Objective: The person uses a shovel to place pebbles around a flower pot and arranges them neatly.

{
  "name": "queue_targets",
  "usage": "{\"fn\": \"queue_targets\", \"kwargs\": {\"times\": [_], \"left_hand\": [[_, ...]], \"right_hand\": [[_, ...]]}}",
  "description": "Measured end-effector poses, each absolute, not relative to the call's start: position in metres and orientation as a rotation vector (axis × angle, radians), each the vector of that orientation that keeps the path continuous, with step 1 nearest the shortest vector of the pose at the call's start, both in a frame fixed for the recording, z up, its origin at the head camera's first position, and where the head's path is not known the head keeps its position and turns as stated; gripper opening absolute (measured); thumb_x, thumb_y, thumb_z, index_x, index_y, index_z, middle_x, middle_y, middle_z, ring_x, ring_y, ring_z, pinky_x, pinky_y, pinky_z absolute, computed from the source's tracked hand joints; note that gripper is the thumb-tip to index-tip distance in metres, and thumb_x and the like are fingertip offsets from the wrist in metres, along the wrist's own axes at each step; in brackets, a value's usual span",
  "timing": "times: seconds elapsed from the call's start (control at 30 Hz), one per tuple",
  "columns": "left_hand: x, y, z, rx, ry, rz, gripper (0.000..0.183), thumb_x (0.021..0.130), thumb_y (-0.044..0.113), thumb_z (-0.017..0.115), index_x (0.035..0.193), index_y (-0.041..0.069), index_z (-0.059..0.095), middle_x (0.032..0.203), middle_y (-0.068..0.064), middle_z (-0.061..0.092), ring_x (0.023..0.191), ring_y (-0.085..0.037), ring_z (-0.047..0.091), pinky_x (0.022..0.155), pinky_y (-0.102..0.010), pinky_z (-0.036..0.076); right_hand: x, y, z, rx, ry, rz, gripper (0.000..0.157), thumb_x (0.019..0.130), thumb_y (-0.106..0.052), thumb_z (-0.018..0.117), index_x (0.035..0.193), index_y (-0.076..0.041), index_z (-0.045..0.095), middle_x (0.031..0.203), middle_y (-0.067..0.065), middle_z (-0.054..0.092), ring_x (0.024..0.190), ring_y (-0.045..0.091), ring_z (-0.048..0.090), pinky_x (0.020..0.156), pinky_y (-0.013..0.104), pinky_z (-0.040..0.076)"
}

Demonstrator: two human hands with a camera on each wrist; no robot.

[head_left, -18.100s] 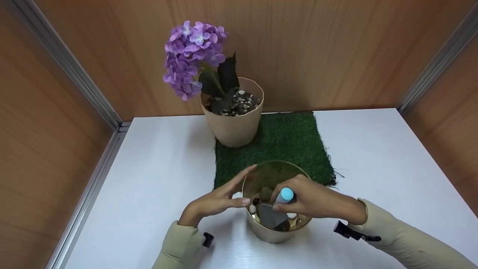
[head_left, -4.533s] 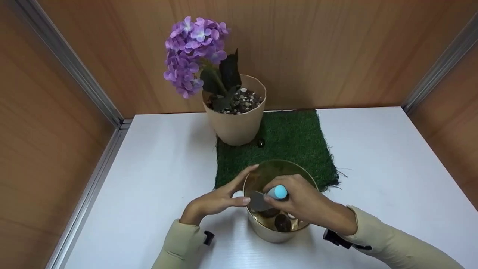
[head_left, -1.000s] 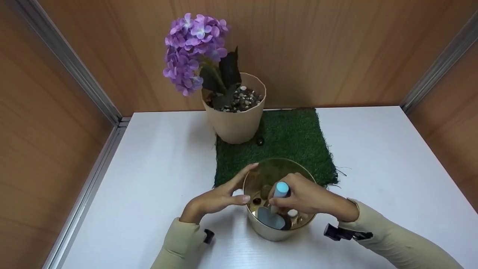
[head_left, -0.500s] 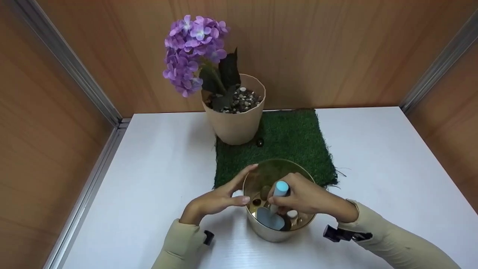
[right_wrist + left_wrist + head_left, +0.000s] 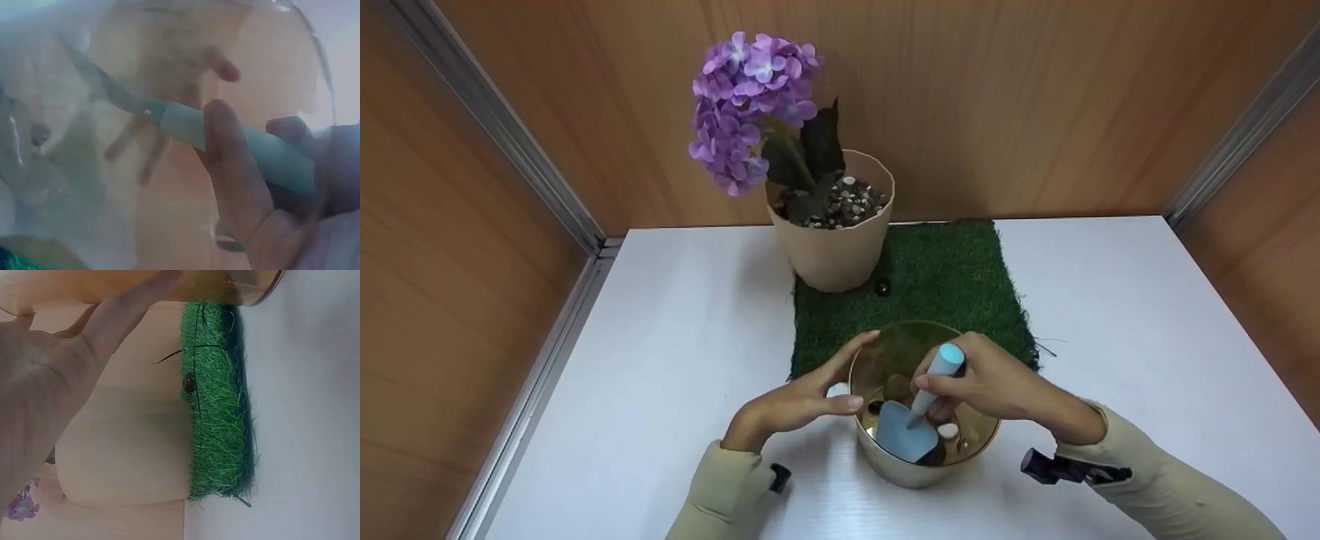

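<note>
So, at the left, a purple flower (image 5: 754,112) is leaning from its pot (image 5: 836,259); nearer, the left hand (image 5: 795,405) is staying uncurled, its thumb and forefinger spreading against the outside of the bowl (image 5: 896,469); the pot is standing on a green mat (image 5: 960,285), a dark pebble (image 5: 883,286) lying just beside its base; in front of the mat, the see-through bowl is standing on the white worktop (image 5: 682,322); inside it the trowel (image 5: 907,431) is tilting, its blade sitting low among stones, its blue handle rising rightward; a white pebble (image 5: 948,431) is lying beside the blade; furthest right, the right hand (image 5: 997,379) is grasping that handle, fingers wrapping round it.
</note>
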State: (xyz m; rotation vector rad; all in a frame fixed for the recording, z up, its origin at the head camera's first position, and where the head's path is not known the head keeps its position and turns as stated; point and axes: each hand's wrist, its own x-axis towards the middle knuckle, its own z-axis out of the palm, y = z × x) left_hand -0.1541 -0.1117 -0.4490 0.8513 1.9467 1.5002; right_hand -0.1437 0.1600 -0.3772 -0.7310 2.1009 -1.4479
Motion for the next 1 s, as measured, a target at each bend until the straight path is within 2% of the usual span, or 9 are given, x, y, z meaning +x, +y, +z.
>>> {"fn": "queue_targets", "kwargs": {"times": [0.17, 0.33, 0.6, 0.83, 1.0], "left_hand": [[-0.154, -0.112, -0.448, 0.856, 1.945, 1.501, 0.076, 0.086, 0.059, 0.052, 0.145, 0.046, 0.007, 0.151, 0.020, 0.000, 0.139, -0.017, 0.005, 0.103, -0.060, 0.013], [-0.154, -0.111, -0.448, 0.872, 1.944, 1.512, 0.075, 0.087, 0.056, 0.053, 0.146, 0.045, 0.007, 0.151, 0.019, 0.002, 0.139, -0.014, 0.009, 0.104, -0.057, 0.015], [-0.155, -0.111, -0.449, 0.859, 1.951, 1.501, 0.076, 0.086, 0.058, 0.053, 0.146, 0.046, 0.007, 0.151, 0.022, 0.001, 0.139, -0.014, 0.006, 0.103, -0.059, 0.014], [-0.155, -0.111, -0.450, 0.863, 1.947, 1.503, 0.076, 0.086, 0.058, 0.053, 0.146, 0.046, 0.007, 0.151, 0.020, 0.000, 0.139, -0.014, 0.006, 0.103, -0.060, 0.014], [-0.155, -0.112, -0.451, 0.870, 1.961, 1.494, 0.075, 0.087, 0.055, 0.053, 0.145, 0.046, 0.007, 0.152, 0.020, 0.000, 0.139, -0.015, 0.006, 0.103, -0.060, 0.013]], "right_hand": [[-0.146, 0.170, -0.370, -0.707, 2.050, -1.513, 0.020, 0.092, -0.017, 0.059, 0.097, 0.000, 0.068, 0.090, 0.016, 0.068, 0.072, 0.033, 0.067, 0.062, 0.041, 0.054], [-0.148, 0.180, -0.369, -0.651, 2.016, -1.576, 0.021, 0.093, -0.015, 0.058, 0.099, 0.004, 0.067, 0.096, 0.021, 0.066, 0.074, 0.037, 0.066, 0.064, 0.043, 0.053], [-0.149, 0.191, -0.369, -0.599, 2.032, -1.595, 0.023, 0.093, -0.016, 0.058, 0.099, 0.004, 0.067, 0.097, 0.024, 0.065, 0.073, 0.035, 0.067, 0.063, 0.043, 0.053], [-0.146, 0.197, -0.370, -0.569, 2.047, -1.595, 0.024, 0.093, -0.017, 0.058, 0.099, 0.005, 0.066, 0.094, 0.020, 0.067, 0.071, 0.034, 0.067, 0.062, 0.043, 0.053], [-0.145, 0.202, -0.372, -0.491, 2.016, -1.662, 0.028, 0.093, -0.018, 0.058, 0.099, 0.008, 0.065, 0.098, 0.026, 0.064, 0.073, 0.035, 0.067, 0.064, 0.044, 0.053]]}}
